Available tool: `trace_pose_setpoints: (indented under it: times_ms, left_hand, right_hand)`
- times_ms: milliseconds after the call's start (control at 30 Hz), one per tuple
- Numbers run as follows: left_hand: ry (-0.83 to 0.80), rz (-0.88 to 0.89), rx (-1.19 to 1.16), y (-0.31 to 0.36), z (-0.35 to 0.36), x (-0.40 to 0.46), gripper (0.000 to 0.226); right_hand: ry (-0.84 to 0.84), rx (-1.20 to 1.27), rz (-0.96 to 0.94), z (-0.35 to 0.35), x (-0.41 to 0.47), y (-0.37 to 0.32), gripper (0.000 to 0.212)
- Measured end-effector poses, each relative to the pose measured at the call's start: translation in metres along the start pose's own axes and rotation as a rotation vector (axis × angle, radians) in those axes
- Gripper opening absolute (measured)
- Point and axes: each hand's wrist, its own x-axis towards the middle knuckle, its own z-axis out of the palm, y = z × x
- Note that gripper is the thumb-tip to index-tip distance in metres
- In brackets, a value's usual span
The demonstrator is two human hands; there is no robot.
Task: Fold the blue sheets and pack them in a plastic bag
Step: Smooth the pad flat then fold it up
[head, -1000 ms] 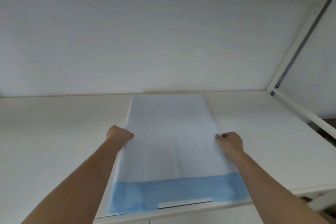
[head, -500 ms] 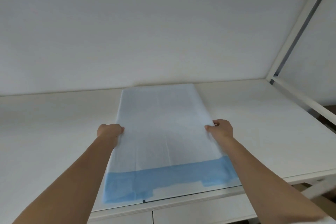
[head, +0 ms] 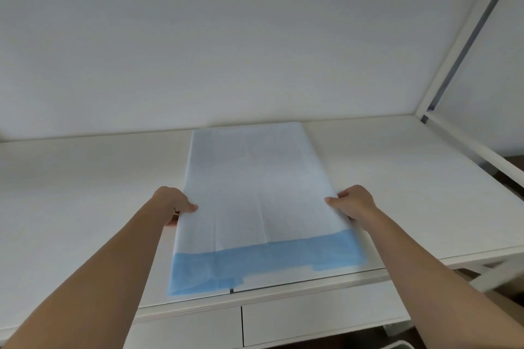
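Head view: a drawer front (head: pixel 312 317) sits under the table (head: pixel 85 207) edge nearest the person. On the table lies the sheet (head: pixel 255 201), its bright blue band nearest, the pale folded layer running to the far wall. Left hand (head: pixel 171 202) and right hand (head: pixel 354 202) pinch its left and right edges, fingers curled round the fabric. An uneven pull could skew the layers and spoil the fold. No bag shows.

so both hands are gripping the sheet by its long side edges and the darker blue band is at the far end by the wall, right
Not quite. Left hand and right hand do grip the sheet by its side edges, but the head view shows the darker blue band at the near end, by the table front.
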Motion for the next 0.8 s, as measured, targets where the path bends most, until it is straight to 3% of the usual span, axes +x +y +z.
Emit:
trace_pose_setpoints:
  times_ms: [233, 400, 500, 600, 700, 800]
  left_hand:
    - [0.044, 0.023, 0.018, -0.004, -0.001, 0.012, 0.036]
    - [0.113, 0.120, 0.246, 0.001, 0.006, -0.002, 0.020]
    - [0.129, 0.154, 0.380, 0.007, 0.010, -0.004, 0.039]
    - [0.331, 0.211, 0.709, 0.011, 0.021, -0.016, 0.045]
    - [0.400, 0.447, 0.718, 0.010, 0.037, -0.018, 0.057]
    - [0.237, 0.666, 0.654, 0.003, 0.060, -0.009, 0.069]
  right_hand:
    - [0.070, 0.012, -0.061, 0.008, -0.010, -0.002, 0.021]
    - [0.122, -0.025, -0.097, 0.027, -0.016, -0.002, 0.016]
    - [0.159, -0.253, -0.075, 0.033, -0.022, -0.008, 0.025]
    - [0.301, -0.485, -0.159, 0.041, -0.027, -0.019, 0.036]
    - [0.327, -0.521, -0.368, 0.054, -0.023, -0.026, 0.048]
    - [0.193, -0.489, -0.539, 0.071, -0.016, -0.031, 0.054]
